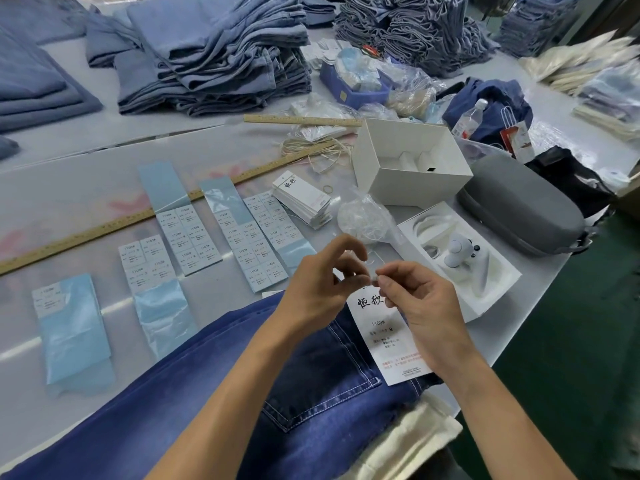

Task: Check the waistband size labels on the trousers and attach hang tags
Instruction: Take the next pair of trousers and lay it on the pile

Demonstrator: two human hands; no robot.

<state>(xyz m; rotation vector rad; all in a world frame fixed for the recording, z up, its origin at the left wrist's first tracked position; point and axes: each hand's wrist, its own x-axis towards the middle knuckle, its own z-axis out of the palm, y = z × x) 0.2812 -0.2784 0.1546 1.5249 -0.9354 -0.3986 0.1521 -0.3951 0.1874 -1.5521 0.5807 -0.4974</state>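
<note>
Dark blue trousers [214, 382] lie across the near table, back pocket facing up. A white hang tag [384, 337] with black characters rests on them near the waistband. My left hand [322, 282] and my right hand [422, 306] meet just above the tag's top end. Both pinch a thin clear string [372, 268] between thumb and fingertips. Its loop arches up between the two hands. A stack of spare hang tags [304, 202] lies farther back in the middle of the table.
Sheets of size stickers [188, 233] on blue backing lie to the left, with a wooden ruler [104, 225] behind them. An open white box [408, 164], a grey case [519, 209] and a tray [460, 258] crowd the right. Folded light-blue trousers [214, 57] are stacked at the back.
</note>
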